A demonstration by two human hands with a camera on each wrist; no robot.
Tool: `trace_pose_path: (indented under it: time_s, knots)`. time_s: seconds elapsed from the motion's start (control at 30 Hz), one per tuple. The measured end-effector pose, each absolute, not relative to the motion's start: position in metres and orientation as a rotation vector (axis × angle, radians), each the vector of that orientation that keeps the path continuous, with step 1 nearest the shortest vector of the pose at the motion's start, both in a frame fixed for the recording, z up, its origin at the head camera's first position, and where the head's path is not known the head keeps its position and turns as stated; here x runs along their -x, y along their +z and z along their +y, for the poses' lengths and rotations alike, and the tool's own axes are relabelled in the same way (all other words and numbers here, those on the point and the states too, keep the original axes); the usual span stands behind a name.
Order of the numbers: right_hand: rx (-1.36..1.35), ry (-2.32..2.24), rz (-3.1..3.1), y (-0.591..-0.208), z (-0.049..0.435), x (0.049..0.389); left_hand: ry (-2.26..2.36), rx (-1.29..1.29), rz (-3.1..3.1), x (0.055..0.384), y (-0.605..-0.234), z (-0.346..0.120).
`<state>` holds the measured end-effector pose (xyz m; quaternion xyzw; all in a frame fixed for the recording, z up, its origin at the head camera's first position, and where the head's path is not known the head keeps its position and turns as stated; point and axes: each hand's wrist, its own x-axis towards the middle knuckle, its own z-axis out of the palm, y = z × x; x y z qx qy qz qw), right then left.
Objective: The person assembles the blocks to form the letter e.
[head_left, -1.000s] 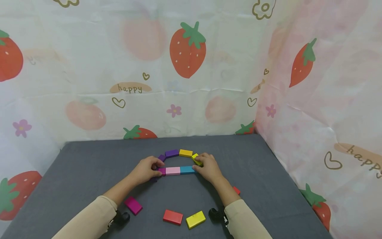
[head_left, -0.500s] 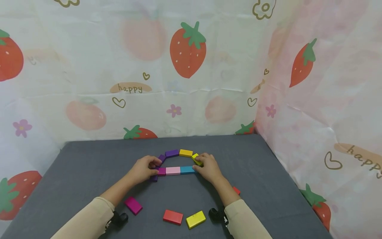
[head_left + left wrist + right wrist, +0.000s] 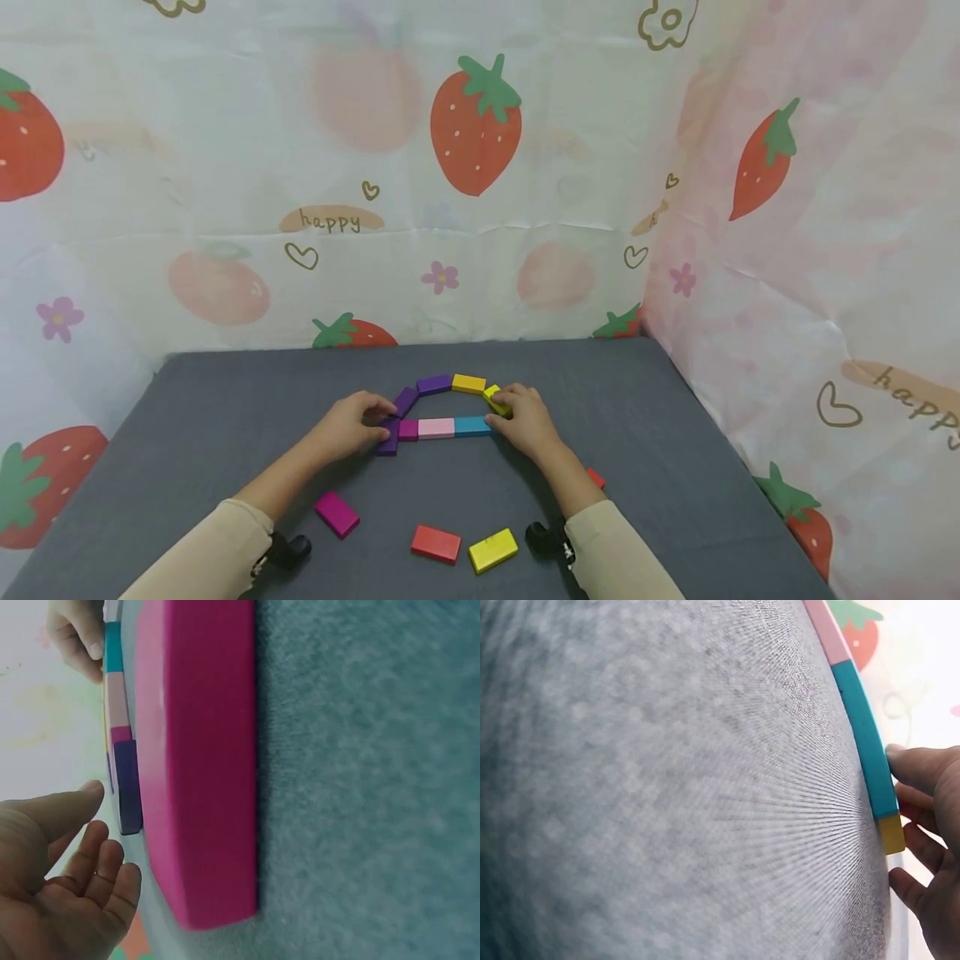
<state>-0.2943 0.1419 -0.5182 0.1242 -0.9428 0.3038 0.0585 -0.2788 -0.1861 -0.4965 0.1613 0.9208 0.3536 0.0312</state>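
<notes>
In the head view, my left hand [image 3: 352,423] is at the left end of a block ring, its thumb tip right beside a purple block [image 3: 387,442]. The left wrist view has its thumb and loosely bent fingers spread, with nothing between them. My right hand [image 3: 525,419] bends round the ring's right end. Its fingers hold the yellow block [image 3: 495,398], while its thumb lies against the blue block [image 3: 471,426]. A straight row joins a magenta block [image 3: 407,430], a pink block [image 3: 436,428] and the blue block. Purple blocks [image 3: 434,385] and an orange-yellow block [image 3: 468,384] arch behind it.
Nearer on the grey tabletop [image 3: 262,400] lie a loose magenta block [image 3: 337,514], a red block [image 3: 436,544] and a yellow block [image 3: 492,550]. Another red block [image 3: 596,478] is partly behind the right forearm. A strawberry-print cloth [image 3: 480,275] hangs behind and to the right.
My left hand has let go of the magenta block at the row's end and moved left, uncovering the purple blocks beside it. My right hand has stayed in place.
</notes>
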Motion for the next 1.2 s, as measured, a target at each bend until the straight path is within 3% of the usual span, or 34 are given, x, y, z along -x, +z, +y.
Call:
trace_pose_path:
  time_s: [1.2]
  knots:
    - [-0.388, 0.935, -2.855, -0.518, 0.144, 0.295, 1.067, -0.278, 2.912, 0.182, -0.478, -0.246]
